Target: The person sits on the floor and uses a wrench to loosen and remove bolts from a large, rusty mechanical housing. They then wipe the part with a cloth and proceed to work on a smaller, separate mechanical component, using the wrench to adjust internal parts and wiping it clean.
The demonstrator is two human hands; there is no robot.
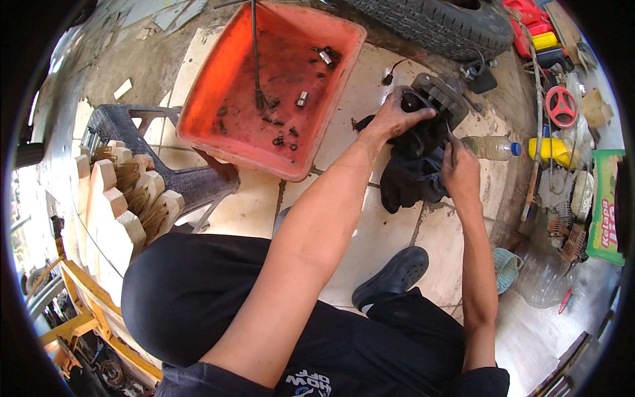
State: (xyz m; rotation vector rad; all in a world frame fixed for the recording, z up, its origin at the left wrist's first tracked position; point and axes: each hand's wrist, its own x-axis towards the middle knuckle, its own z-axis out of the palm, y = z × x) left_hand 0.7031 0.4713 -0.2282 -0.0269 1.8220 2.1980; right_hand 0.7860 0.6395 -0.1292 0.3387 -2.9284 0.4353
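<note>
My left hand (403,114) grips the upper part of a dark, greasy metal part (437,92), which looks like a brake caliper assembly. My right hand (458,165) is closed on a thin metal tool (449,130) that reaches up into the underside of that part; the tool's working end is hidden. A dark cloth (410,185) lies on the tiles beneath both hands. A short black cable with a connector (387,79) lies just behind the part.
Bolts and sockets lie in a red plastic tray (225,79) at the back left, beside a dark stool (198,178) and light wooden pieces (119,192). A tire (450,33) lies at the back. Bottles (493,149), bags and assorted clutter line the right side.
</note>
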